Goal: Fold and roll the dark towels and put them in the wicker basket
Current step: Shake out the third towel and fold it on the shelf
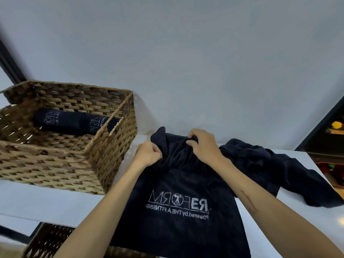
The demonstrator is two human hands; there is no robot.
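Both hands are closed on the far part of a dark towel (182, 185) spread in front of the person. Left hand (148, 153) is curled into a loose fist, its fingers bunching the cloth at the towel's left side, just beside the near right corner of the wicker basket (111, 155). Right hand (202, 144) reaches a little farther, fingers bent down and pinching a gathered fold near the towel's far edge. Between the two hands the fabric is rumpled and lifted into ridges, with one flap standing up beyond the left hand.

From the hands the towel runs back toward the person, lying flat over the white tabletop (37, 198) and hanging past its near edge. White lettering on it (178, 202) reads mirrored, below and between the two forearms.

A second dark towel (264, 164) lies crumpled on the tabletop to the right of the right hand, touching or overlapping the first one; its far side reaches toward the right edge of the tabletop.

The wicker basket stands on the left part of the tabletop. Inside it, against the far wall, lie two rolled dark towels (74, 121) end to end, with pale lettering showing.

Below the near edge of the tabletop, at lower left, part of another woven basket (48, 241) is visible.
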